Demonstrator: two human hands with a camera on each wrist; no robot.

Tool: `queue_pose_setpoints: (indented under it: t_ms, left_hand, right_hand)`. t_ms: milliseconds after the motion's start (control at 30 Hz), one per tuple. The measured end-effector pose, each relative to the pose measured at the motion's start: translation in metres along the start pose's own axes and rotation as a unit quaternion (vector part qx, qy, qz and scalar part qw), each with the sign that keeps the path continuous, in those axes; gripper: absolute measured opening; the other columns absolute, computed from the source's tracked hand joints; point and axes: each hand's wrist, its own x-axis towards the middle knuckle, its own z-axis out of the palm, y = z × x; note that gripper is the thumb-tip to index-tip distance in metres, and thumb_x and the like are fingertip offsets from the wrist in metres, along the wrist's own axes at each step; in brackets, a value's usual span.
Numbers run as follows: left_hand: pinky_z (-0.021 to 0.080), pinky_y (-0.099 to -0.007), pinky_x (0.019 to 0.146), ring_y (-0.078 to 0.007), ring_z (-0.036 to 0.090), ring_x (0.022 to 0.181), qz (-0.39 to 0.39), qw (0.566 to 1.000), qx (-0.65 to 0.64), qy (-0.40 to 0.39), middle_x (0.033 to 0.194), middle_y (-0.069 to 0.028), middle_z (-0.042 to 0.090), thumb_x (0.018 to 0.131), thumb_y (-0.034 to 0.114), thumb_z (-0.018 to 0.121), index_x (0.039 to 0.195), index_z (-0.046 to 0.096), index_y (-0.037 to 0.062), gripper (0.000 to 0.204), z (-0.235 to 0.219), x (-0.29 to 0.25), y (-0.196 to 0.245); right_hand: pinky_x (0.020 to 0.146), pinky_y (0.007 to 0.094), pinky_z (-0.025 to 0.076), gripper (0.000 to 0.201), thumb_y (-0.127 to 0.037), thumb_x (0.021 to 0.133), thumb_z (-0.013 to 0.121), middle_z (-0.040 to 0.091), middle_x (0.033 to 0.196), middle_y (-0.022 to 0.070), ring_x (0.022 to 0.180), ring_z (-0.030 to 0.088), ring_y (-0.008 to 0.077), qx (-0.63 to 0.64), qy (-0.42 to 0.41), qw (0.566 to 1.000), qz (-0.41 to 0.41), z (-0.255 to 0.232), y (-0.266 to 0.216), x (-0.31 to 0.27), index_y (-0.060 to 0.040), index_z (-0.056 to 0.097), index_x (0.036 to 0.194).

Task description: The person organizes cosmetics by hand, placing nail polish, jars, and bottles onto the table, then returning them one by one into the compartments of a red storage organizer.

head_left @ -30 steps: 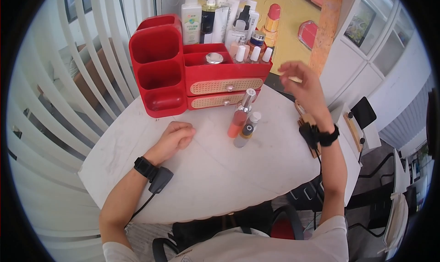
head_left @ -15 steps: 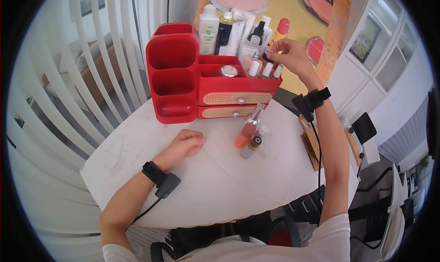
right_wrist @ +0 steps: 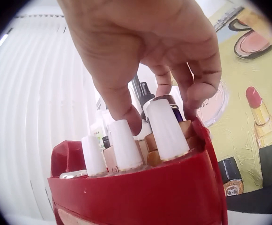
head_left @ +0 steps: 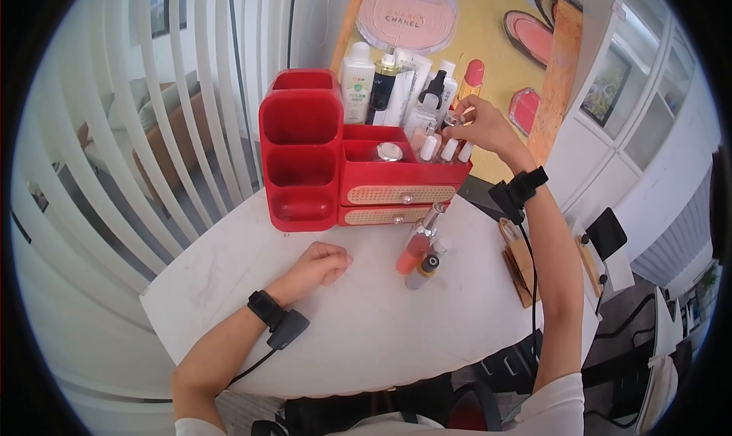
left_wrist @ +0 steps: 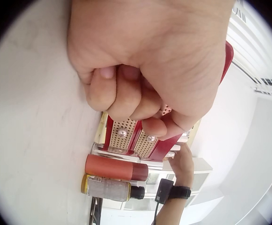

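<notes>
My right hand [head_left: 492, 135] reaches over the back right corner of a red cosmetics organizer [head_left: 435, 175]. In the right wrist view, its thumb and fingers sit around a jar with a silver lid [right_wrist: 165, 99], pinching it from both sides. White-capped bottles [right_wrist: 125, 145] stand in front of that jar, partly hiding it. On the white tabletop rests my left hand [head_left: 316, 270], fingers loosely curled and holding nothing. To its right stand a coral-pink bottle [head_left: 413, 254], a black-capped bottle [head_left: 422, 274] and a tall silver cap [head_left: 434, 216] behind them.
Taller bottles and tubes, including a white bottle [head_left: 357, 85], fill the organizer's back. A round silver-lidded item [head_left: 389, 152] lies in its middle section. A brown paper bag [head_left: 518, 264] stands at the table's right edge. Behind is a yellow painting [head_left: 488, 43].
My right hand has moved left from beside the organizer to the silver-lidded jar and taken hold of it. My left hand stays on the table. The head view has shifted upward.
</notes>
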Motion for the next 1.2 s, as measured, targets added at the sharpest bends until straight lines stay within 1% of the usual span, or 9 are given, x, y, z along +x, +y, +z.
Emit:
queue_pose_setpoints:
  t_ms: [200, 267, 367, 667, 767, 933, 1000, 1133, 1200]
  left_hand:
    - [0.017, -0.0267, 0.048, -0.0045, 0.023, 0.051, -0.009, 1.0, -0.01, 0.0, 0.059, 0.0068, 0.032, 0.094, 0.012, 0.057, 0.065, 0.044, 0.0105, 0.032, 0.0, 0.0, -0.001]
    - [0.017, -0.0263, 0.048, -0.0043, 0.024, 0.05, -0.01, 1.0, -0.009, -0.001, 0.06, 0.0067, 0.033, 0.094, 0.011, 0.057, 0.065, 0.044, 0.0103, 0.031, -0.003, 0.0, -0.003]
    - [0.017, -0.026, 0.047, -0.0042, 0.024, 0.05, -0.008, 1.0, -0.021, -0.009, 0.06, 0.0063, 0.034, 0.094, 0.011, 0.057, 0.066, 0.046, 0.0093, 0.03, -0.004, 0.001, -0.004]
    - [0.017, -0.0255, 0.047, -0.0039, 0.024, 0.05, -0.005, 1.0, -0.008, 0.009, 0.06, 0.0058, 0.035, 0.092, 0.01, 0.058, 0.066, 0.048, 0.0077, 0.028, -0.001, 0.001, -0.003]
    - [0.017, -0.0257, 0.047, -0.0041, 0.024, 0.05, -0.01, 1.0, -0.024, 0.0, 0.059, 0.0059, 0.035, 0.091, 0.01, 0.058, 0.065, 0.048, 0.008, 0.028, -0.002, 0.001, -0.003]
    - [0.021, -0.0244, 0.047, -0.0037, 0.031, 0.051, -0.011, 1.0, -0.017, -0.01, 0.061, 0.0056, 0.041, 0.091, 0.018, 0.061, 0.068, 0.054, 0.0077, 0.026, -0.006, 0.002, -0.005]
    - [0.021, -0.0246, 0.047, -0.0038, 0.031, 0.051, -0.012, 1.0, -0.015, -0.007, 0.061, 0.0055, 0.041, 0.091, 0.018, 0.062, 0.068, 0.054, 0.0075, 0.026, -0.007, 0.002, -0.005]
    - [0.021, -0.0251, 0.047, -0.0044, 0.031, 0.051, -0.008, 1.0, -0.008, -0.006, 0.062, 0.0052, 0.042, 0.092, 0.018, 0.061, 0.068, 0.053, 0.0073, 0.027, -0.009, 0.003, -0.007]
    - [0.021, -0.0252, 0.047, -0.0045, 0.03, 0.051, -0.013, 1.0, -0.015, -0.012, 0.062, 0.0052, 0.042, 0.092, 0.018, 0.061, 0.068, 0.053, 0.0072, 0.028, -0.006, 0.003, -0.006]
  right_hand:
    - [0.059, 0.0287, 0.045, 0.046, -0.024, 0.065, 0.086, 0.064, 0.084, 0.0064, 0.074, 0.06, 0.0141, -0.022, -0.078, 0.996, 0.027, -0.006, 0.0, 0.021, -0.0072, 0.055, 0.094]
    - [0.054, 0.0283, 0.046, 0.055, -0.022, 0.059, 0.088, 0.061, 0.08, 0.0094, 0.066, 0.059, 0.0164, -0.03, -0.134, 0.989, 0.045, -0.01, -0.001, 0.025, -0.0016, 0.055, 0.098]
    - [0.052, 0.0272, 0.044, 0.056, -0.02, 0.056, 0.087, 0.06, 0.08, 0.008, 0.065, 0.057, 0.0151, -0.037, -0.169, 0.984, 0.044, -0.013, -0.006, 0.029, -0.0027, 0.054, 0.098]
    - [0.069, 0.0298, 0.047, 0.056, -0.025, 0.051, 0.089, 0.061, 0.084, 0.0084, 0.081, 0.06, 0.0216, -0.032, -0.131, 0.99, -0.032, -0.007, 0.011, 0.033, -0.0032, 0.055, 0.09]
    - [0.067, 0.0295, 0.047, 0.056, -0.028, 0.054, 0.088, 0.062, 0.086, 0.0099, 0.078, 0.061, 0.0205, -0.041, -0.069, 0.995, -0.051, -0.015, 0.002, 0.026, -0.0023, 0.056, 0.091]
    - [0.057, 0.0291, 0.048, 0.059, -0.032, 0.059, 0.088, 0.061, 0.079, 0.0087, 0.069, 0.061, 0.016, -0.013, -0.041, 0.998, -0.034, -0.044, -0.01, 0.027, -0.0004, 0.056, 0.097]
    - [0.055, 0.0262, 0.045, 0.049, -0.023, 0.065, 0.087, 0.06, 0.076, 0.0032, 0.068, 0.058, 0.0105, -0.004, 0.005, 0.999, -0.034, -0.06, -0.031, 0.012, -0.0082, 0.05, 0.094]
    - [0.062, 0.0254, 0.046, 0.047, -0.021, 0.067, 0.086, 0.058, 0.078, 0.0012, 0.073, 0.056, 0.0086, -0.025, -0.019, 0.998, -0.049, -0.079, -0.076, -0.028, -0.0097, 0.049, 0.094]
    - [0.058, 0.0256, 0.042, 0.05, -0.027, 0.066, 0.086, 0.058, 0.075, 0.0027, 0.07, 0.053, 0.0101, -0.041, -0.065, 0.986, -0.146, -0.067, -0.09, -0.049, -0.0065, 0.048, 0.09]
